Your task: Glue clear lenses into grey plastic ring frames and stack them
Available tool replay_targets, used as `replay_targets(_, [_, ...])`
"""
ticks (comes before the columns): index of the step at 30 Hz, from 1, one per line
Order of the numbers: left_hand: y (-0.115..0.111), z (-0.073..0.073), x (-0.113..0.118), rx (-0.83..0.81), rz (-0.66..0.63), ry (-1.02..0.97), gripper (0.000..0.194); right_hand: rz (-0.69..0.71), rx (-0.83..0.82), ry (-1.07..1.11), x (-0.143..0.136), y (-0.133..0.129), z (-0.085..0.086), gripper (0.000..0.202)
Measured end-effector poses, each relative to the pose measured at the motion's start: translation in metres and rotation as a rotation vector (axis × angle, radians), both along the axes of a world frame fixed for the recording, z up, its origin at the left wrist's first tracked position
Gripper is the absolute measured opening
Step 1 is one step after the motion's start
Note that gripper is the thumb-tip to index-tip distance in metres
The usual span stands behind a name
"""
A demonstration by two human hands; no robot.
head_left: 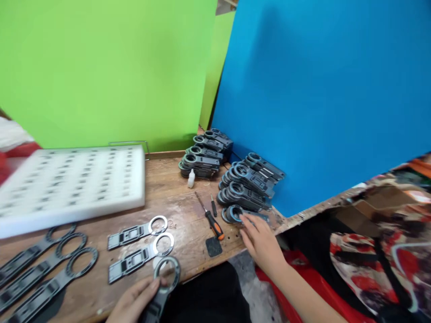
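My left hand (pixel 136 300) is closed on a dark grey plastic part with a ring at one end (pixel 175 280), thumb on the ring's edge. Its lower body runs out of the picture. My right hand (pixel 261 240) reaches to the nearest stack of similar ring-ended parts (pixel 232 213) on the right; its fingertips touch the stack's edge, and thumb and fingers are apart. Two such parts with shiny silver rings (pixel 163 244) lie flat ahead of my left hand. Three darker ring-ended parts (pixel 82 262) lie side by side at the left.
A white foam block (pixel 143 184) with rows of small dark pieces stands at the left. More stacked parts (pixel 202 157) sit at the back. An orange-black screwdriver (pixel 213 224), a smaller screwdriver (pixel 213 206), a small white bottle (pixel 191 179) and a black square pad (pixel 213 246) lie between. Green and blue panels (pixel 319 89) border the table.
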State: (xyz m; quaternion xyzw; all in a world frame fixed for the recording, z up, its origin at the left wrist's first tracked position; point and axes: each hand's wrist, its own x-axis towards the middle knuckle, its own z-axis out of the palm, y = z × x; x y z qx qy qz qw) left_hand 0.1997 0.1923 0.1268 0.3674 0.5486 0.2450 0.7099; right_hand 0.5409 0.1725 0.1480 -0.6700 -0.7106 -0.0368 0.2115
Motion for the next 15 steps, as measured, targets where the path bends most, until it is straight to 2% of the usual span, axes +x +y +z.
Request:
replay_targets(3, [-0.001,0.013,0.013,0.124,-0.101,0.073,0.051,0.132,-0.291,0.443,-0.066,-0.003,0.009,0.031])
replay_targets(5, [-0.002,0.016,0.016,0.197,-0.153,0.076,0.049,0.238,-0.466,0.721,-0.109,0.001,0.011,0.029])
replay_targets(7, [-0.004,0.017,0.014,0.271,-0.198,0.062,0.044,0.318,-0.577,0.899,-0.142,0.007,0.009,0.026])
replay_targets(11, [-0.013,0.021,-0.001,0.345,-0.262,0.074,0.038,0.365,-0.708,1.142,-0.173,0.018,0.003,0.030])
replay_targets(15, [-0.018,0.023,-0.015,0.370,-0.274,0.087,0.037,0.403,-0.823,1.149,-0.182,0.021,0.001,0.031])
